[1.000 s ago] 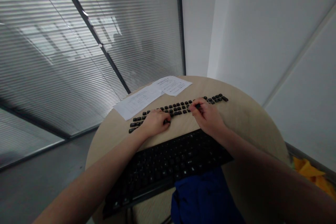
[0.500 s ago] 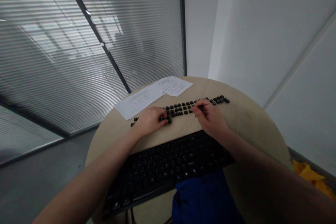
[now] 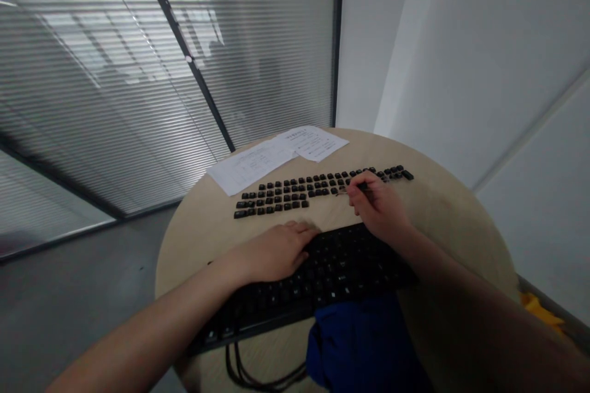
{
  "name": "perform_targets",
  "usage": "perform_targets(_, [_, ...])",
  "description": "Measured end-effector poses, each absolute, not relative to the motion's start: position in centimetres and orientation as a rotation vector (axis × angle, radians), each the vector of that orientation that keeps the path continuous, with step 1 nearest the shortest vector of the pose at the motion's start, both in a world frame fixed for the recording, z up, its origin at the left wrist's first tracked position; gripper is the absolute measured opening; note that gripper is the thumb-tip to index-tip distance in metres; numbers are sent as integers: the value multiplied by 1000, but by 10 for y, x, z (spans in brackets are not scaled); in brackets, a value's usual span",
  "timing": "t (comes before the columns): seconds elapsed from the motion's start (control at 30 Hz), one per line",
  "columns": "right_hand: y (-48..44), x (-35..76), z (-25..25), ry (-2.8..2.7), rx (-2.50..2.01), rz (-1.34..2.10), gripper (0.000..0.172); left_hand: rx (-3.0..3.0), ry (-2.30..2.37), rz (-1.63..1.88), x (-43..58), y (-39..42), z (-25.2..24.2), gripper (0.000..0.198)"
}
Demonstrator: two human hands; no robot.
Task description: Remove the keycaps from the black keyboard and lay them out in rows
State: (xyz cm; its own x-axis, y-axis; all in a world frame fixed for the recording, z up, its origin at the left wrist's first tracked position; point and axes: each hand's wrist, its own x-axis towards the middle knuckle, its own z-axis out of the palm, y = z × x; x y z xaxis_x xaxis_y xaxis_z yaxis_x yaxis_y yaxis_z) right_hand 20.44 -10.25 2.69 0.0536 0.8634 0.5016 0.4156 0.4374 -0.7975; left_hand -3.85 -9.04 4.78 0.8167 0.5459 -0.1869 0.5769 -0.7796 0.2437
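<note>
My left hand [image 3: 279, 250] lies palm down over the back edge of a black keyboard [image 3: 343, 267], its fingers stretched out and a little blurred. Whether it presses on the keys is hard to see. My right hand [image 3: 378, 204] is closed in a pinch around a thin metal tool [image 3: 341, 193] that looks like tweezers, its tip pointing left at the loose rows. Several black keycaps [image 3: 278, 199] lie in rows on the table beyond the keyboard. My right hand hides some of those on the right.
Printed paper sheets [image 3: 258, 164] lie at the back left of the round wooden table [image 3: 454, 221]. Dark cables [image 3: 239, 368] hang by the near edge, beside blue cloth [image 3: 354, 344]. A glass partition with blinds and a white wall stand behind. Something yellow [image 3: 541, 312] is low at right.
My left hand has left the keycap rows and come back toward me over the keyboard, uncovering the left keycaps. Its fingers have straightened. My right hand stays near the rows. The view has shifted slightly.
</note>
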Motion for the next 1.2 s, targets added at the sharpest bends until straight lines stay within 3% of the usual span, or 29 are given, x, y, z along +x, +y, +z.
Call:
perform_targets(0.2, [-120,194,41,-1539,-1013,826,31,2586,644,-86,-45,-66,47,52])
perform_targets(0.5, [-144,167,26,-1814,-995,1240,23,2669,543,-133,-39,-52,46,33])
perform_targets(0.83, [-141,155,-1,-1897,-1080,1275,21,2579,485,124,-47,-43,22,27])
perform_targets(1.2, [-145,153,13,-2297,-1048,892,12,2636,569,154,-45,-43,12,28])
